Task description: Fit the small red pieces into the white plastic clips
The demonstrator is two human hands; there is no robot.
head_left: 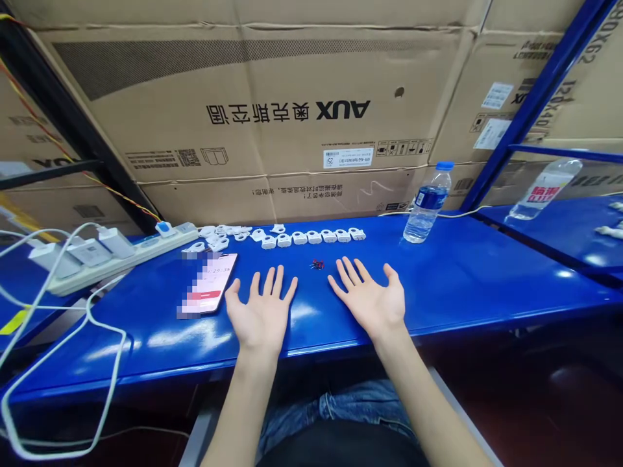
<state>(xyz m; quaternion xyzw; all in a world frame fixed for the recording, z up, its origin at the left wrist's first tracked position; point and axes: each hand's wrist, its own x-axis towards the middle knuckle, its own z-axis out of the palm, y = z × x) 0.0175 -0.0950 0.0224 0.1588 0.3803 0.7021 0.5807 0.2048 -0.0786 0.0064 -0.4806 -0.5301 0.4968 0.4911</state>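
Palm up over the front of the blue table [467, 279], my left hand [263, 314] has its fingers spread and holds nothing. My right hand [372, 298] also lies palm up with fingers apart, with nothing in it. Between and just beyond the fingertips is a small red and black part [317, 264] with thin metal pins, too small to name. Behind it stands a row of small white plastic pieces [314, 237]. A loose heap of similar white pieces [219, 235] lies to its left. A phone [211, 282] showing a timer rests left of my left hand.
A water bottle [426, 204] with a blue cap stands at the back right. On the left, a power strip [141, 256] carries several white chargers [95, 250] and looping white cables [119, 363]. Large cardboard boxes [292, 71] wall off the back. A second bottle [548, 188] stands beyond the blue post [528, 97].
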